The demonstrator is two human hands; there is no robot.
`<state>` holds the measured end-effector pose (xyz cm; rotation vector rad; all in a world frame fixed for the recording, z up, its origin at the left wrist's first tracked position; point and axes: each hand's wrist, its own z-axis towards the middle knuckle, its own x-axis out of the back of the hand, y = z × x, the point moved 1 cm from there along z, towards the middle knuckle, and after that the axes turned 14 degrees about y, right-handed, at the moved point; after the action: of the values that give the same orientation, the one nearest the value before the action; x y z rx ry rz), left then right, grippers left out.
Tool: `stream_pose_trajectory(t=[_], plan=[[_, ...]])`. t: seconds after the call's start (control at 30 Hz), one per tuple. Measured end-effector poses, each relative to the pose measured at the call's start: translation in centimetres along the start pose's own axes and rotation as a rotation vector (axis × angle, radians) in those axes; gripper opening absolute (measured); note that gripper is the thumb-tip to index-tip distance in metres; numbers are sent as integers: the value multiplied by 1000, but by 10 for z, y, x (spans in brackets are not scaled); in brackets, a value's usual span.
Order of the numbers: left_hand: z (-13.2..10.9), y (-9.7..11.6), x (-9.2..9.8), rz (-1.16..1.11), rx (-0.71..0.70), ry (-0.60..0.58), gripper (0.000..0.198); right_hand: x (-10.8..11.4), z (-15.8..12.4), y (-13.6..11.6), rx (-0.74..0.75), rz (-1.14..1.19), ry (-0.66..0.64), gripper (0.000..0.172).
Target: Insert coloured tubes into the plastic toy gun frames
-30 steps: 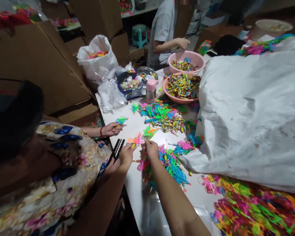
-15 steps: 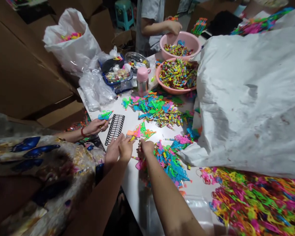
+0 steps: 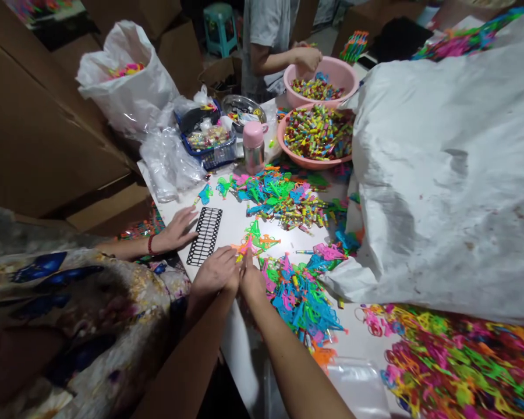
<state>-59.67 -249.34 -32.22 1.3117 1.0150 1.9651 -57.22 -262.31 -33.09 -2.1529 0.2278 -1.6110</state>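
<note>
My left hand (image 3: 233,281) and my right hand (image 3: 252,281) meet over the white table (image 3: 283,241), fingertips together. My left fingers are closed on a small yellow tube (image 3: 240,256), partly covered. A pink plastic toy piece (image 3: 249,242) sticks up from my right fingertips, which are pinched on it. Just beyond lie green and orange toy pieces (image 3: 257,231). Under and right of my right forearm spreads a pile of blue, green and pink toys (image 3: 303,302). A co-worker's hand (image 3: 212,270) overlaps my left hand.
A black slotted rack (image 3: 205,235) lies by the co-worker's other, open hand (image 3: 177,231). Behind are a pink-lidded flask (image 3: 254,148), a blue basket (image 3: 218,152) and tubs of small tubes (image 3: 317,160). A large white sack (image 3: 441,174) borders the right side.
My right hand has moved left against my left hand, bringing the pink piece to the yellow tube. The co-worker has let go of a green-blue toy, now lying beyond the rack.
</note>
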Motion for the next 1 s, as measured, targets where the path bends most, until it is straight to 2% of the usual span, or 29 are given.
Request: stream_pose_trajectory(t=[0.1,0.17,0.3,0.43,0.57,0.8,1.0], plan=[[-5,9,-2,121,-235,-194,19,7,0,7,-32,-14,16,57],[-14,13,-3,279,-390,-247,25,10,-4,11,-44,-19,-14,58],[-27,21,-4,407,-507,-239,29,13,-10,15,-55,-17,-56,59],[-28,31,-3,467,-575,-212,31,23,-15,17,-74,-2,-34,60],[-32,37,1,568,-694,-226,33,36,-24,23,-21,15,-14,56],[-46,50,18,608,-797,-260,26,52,-61,35,35,57,22,54],[-63,44,26,538,-594,-303,29,65,-88,38,-6,45,7,52]])
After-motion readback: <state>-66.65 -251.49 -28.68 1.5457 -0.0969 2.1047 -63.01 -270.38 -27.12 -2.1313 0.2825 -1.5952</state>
